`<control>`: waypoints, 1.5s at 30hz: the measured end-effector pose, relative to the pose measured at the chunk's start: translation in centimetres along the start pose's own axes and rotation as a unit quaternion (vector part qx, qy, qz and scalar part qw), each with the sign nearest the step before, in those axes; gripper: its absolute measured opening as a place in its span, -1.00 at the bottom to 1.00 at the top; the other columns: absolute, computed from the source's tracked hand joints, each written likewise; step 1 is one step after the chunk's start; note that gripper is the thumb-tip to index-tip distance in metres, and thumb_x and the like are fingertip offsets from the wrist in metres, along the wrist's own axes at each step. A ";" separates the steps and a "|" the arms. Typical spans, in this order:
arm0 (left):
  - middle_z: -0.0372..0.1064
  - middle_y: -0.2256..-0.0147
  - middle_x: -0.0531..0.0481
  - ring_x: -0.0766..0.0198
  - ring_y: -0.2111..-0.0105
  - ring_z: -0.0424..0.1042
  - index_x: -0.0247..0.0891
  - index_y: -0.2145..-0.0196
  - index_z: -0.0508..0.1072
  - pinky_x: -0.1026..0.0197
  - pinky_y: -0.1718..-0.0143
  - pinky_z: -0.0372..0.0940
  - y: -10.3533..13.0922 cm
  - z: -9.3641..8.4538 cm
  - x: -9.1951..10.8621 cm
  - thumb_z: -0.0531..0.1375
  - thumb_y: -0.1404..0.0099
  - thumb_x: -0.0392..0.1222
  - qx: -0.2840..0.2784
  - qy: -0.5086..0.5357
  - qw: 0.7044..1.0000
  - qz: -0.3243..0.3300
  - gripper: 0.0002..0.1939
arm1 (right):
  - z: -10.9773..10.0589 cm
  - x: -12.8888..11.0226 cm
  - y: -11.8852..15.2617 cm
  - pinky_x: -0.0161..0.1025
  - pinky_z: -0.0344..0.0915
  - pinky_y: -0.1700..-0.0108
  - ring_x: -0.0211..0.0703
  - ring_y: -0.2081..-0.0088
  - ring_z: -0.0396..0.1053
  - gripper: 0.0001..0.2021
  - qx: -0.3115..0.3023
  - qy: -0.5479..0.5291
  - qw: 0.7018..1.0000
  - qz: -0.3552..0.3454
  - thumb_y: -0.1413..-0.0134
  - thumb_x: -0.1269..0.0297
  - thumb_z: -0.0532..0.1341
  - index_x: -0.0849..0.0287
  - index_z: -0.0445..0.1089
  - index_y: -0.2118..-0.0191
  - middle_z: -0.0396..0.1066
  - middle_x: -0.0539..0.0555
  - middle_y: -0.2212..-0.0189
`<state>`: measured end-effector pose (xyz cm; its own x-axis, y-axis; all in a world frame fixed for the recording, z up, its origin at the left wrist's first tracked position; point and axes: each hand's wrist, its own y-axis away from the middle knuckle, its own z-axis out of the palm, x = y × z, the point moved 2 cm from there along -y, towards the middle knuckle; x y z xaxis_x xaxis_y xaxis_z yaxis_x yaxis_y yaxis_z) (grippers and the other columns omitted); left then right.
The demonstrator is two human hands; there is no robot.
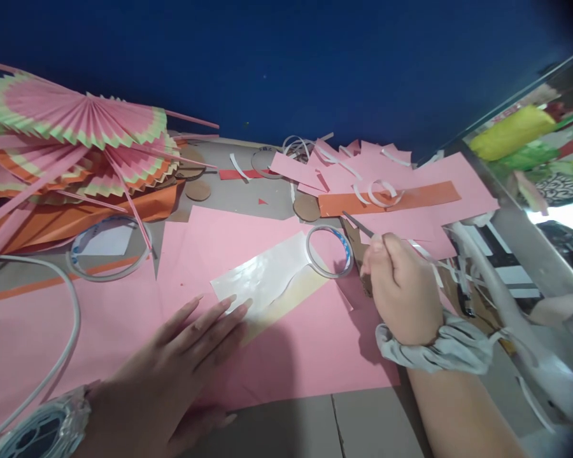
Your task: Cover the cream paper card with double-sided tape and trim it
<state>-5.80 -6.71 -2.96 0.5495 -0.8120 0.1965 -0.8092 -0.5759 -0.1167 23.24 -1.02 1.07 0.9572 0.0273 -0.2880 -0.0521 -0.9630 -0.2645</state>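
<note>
My left hand (198,350) lies with fingers stretched out on a shiny white strip (262,270). Beneath that strip is a cream piece (296,294), on top of large pink paper sheets (334,337). A tape roll (349,254) with a blue-printed inner ring rests at the strip's right end. Just right of the roll, my right hand (401,286) is closed in a fist. Out of it, toward the upper left, sticks a thin grey pointed blade (358,222); its handle is hidden in the fist.
Folded pink, green and orange paper fans (90,121) are piled at the left. Another tape roll (109,278) lies below them. Pink offcuts (377,165), an orange strip (430,192) and cardboard discs (307,208) lie toward the blue wall (267,63). A white cable (76,318) curves at left.
</note>
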 end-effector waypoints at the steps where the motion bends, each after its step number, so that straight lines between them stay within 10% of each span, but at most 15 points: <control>1: 0.12 -0.21 -0.04 0.11 -0.16 0.16 -0.23 -0.22 0.15 0.09 -0.27 -0.33 0.0 0.0 0.0 0.04 -0.26 0.19 0.002 0.002 1.000 -0.004 -0.32 | 0.1 0.1 0.0 -0.18 0.10 0.44 -0.12 0.55 0.24 -0.68 -0.008 -0.001 1.000 -0.003 -0.27 0.22 -0.08 0.07 0.09 0.54 0.23 0.00 0.63; 7: 0.16 -0.19 -0.01 0.17 -0.18 0.11 -0.22 -0.21 0.17 0.16 -0.27 -0.37 0.1 -0.2 0.0 0.04 -0.26 0.17 0.026 -0.006 1.000 -0.016 -0.34 | 0.3 0.5 0.1 -0.19 0.28 0.29 -0.09 0.32 0.40 -0.88 0.041 -0.053 0.996 -0.056 -0.19 0.27 0.10 0.09 0.28 0.16 0.43 0.09 0.29; 14: 0.14 -0.21 0.00 0.11 -0.21 0.01 -0.26 -0.21 0.17 0.07 -0.27 -0.45 -0.1 -0.5 0.1 0.10 -0.23 0.10 0.033 -0.048 0.998 0.007 -0.33 | 2.5 -4.0 1.4 -0.10 0.20 0.06 -0.08 0.11 0.32 -0.82 -0.112 -0.074 0.956 -0.261 -0.22 0.36 0.07 0.13 0.31 0.08 0.43 0.10 0.17; 25: 0.11 -0.22 -0.02 0.11 -0.23 -0.06 -0.28 -0.21 0.17 0.07 -0.27 -0.46 0.0 -0.6 0.1 0.10 -0.22 0.14 0.028 -0.052 0.998 -0.003 -0.30 | 3.2 -4.9 1.6 -0.15 -0.02 0.18 -0.14 0.27 0.20 -0.78 -0.202 -0.060 0.962 -0.172 -0.16 0.17 0.15 0.15 0.22 0.44 0.34 -0.02 0.43; 45: 0.08 -0.23 -0.09 0.11 -0.18 0.11 -0.28 -0.21 0.16 0.08 -0.26 -0.36 0.2 -0.1 -0.1 0.00 -0.27 0.21 -0.004 -0.023 1.000 0.000 -0.31 | 3.7 -5.5 1.9 -0.17 -0.01 0.15 -0.16 0.29 0.14 -0.76 -0.224 -0.073 0.966 -0.110 -0.19 0.18 0.12 0.13 0.12 0.45 0.25 -0.06 0.45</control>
<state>-6.02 -6.70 -2.91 0.5585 -0.8155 0.1516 -0.8108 -0.5753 -0.1081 16.78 -2.02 -1.23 0.8789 0.2508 -0.4056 0.3080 -0.9479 0.0813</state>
